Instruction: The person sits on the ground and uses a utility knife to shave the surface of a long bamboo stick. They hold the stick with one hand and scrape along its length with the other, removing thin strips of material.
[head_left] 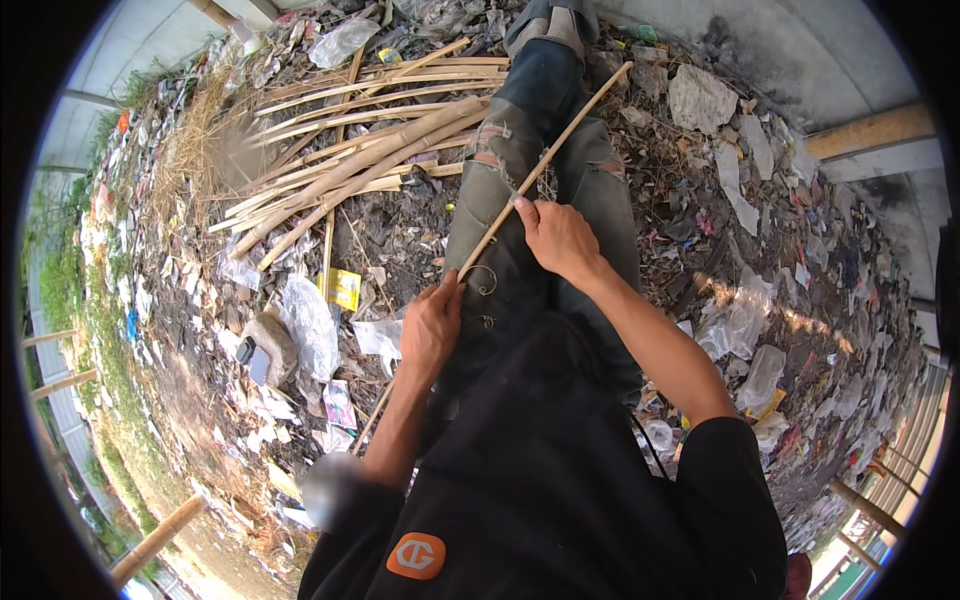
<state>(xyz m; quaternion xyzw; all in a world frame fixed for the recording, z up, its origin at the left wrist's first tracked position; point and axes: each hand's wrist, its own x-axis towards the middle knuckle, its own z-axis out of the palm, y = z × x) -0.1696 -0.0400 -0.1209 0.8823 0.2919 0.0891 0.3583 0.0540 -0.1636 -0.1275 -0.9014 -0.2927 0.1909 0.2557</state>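
A long thin bamboo strip (578, 122) runs slantwise over my outstretched legs (600, 200), its far end up to the right. My left hand (432, 325) is closed round it nearer my body, and the strip's lower end shows again beside my left forearm. Farther along, my right hand (560, 238) is closed on the same strip, thumb toward the far end. A small greyish bit shows by that thumb; whether it is a blade I cannot tell. Thin curled shavings (487, 281) lie on my trousers between the hands.
Split bamboo strips (385, 108) and thicker bamboo poles (355, 165) are piled left of my legs. Litter covers the ground, with clear plastic bags (308, 325) and a yellow packet (343, 288). A stone (270, 345) lies left; a concrete chunk (702, 98) lies near the right wall.
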